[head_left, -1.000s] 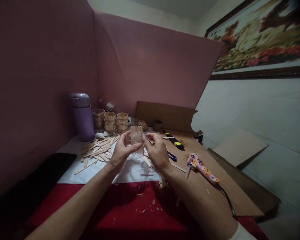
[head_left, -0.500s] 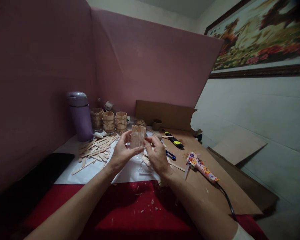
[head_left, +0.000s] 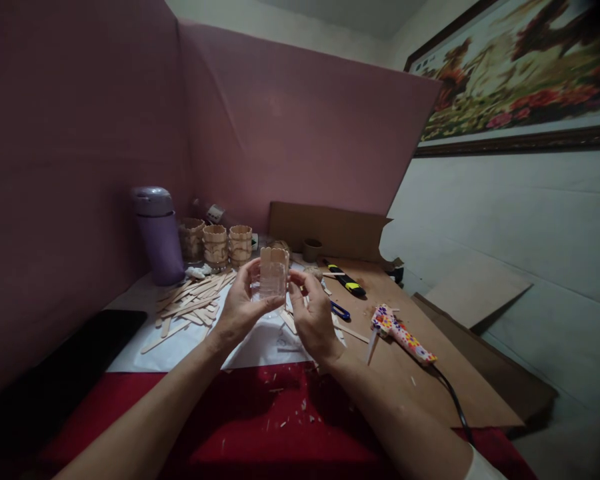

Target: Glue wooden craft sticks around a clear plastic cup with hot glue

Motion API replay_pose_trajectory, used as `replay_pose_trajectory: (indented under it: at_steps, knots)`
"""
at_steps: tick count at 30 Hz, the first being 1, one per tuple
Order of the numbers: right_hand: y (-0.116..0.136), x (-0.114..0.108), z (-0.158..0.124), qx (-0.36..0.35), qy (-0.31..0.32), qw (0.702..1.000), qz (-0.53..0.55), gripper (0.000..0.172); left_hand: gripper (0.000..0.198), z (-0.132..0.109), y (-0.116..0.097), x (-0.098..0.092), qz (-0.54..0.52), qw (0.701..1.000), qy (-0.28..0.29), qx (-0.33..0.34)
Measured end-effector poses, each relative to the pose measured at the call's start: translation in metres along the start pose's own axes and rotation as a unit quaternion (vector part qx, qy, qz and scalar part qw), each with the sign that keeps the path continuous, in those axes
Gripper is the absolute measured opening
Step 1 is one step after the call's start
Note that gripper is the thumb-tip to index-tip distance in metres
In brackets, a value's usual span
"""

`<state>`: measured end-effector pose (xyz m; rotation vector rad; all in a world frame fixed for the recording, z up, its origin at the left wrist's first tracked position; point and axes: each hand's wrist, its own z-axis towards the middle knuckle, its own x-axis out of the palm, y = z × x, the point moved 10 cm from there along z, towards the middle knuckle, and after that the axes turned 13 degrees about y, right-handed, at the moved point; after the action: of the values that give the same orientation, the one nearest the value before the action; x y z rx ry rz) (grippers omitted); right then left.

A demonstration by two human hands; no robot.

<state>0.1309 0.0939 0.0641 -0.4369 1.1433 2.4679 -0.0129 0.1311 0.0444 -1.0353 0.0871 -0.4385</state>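
Observation:
My left hand (head_left: 240,303) grips a small clear glass cup (head_left: 273,279) with a few wooden sticks stuck upright on its side. It holds the cup above the white paper (head_left: 260,343). My right hand (head_left: 313,313) touches the cup's right side with thumb and fingertips curled in. A pile of loose wooden craft sticks (head_left: 193,300) lies to the left of my hands. Three finished stick-covered cups (head_left: 216,243) stand in a row behind the pile.
A purple flask (head_left: 157,233) stands at the back left. A flowered glue gun (head_left: 403,333) with its cord, a black-and-yellow cutter (head_left: 346,280) and blue-handled scissors (head_left: 341,310) lie on brown cardboard (head_left: 415,380) at right. A dark flat object (head_left: 80,360) lies at left. Pink boards wall in the back.
Both hands have lifted the cup slightly and turned it, so the sticks on it face me more squarely. My right hand has closed in on the cup's side.

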Motion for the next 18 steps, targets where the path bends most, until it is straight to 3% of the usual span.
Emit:
replay_pose_trajectory:
  at_steps: [6,18]
  knots:
    - [0.024,-0.004,-0.006,-0.076,-0.015,0.996,-0.052,0.029,0.077,0.0,-0.005,0.0,-0.019,1.0,-0.004,0.021]
    - [0.025,-0.002,-0.009,-0.094,-0.018,0.992,-0.078,0.043,0.075,0.001,-0.009,0.001,-0.011,1.0,-0.002,0.029]
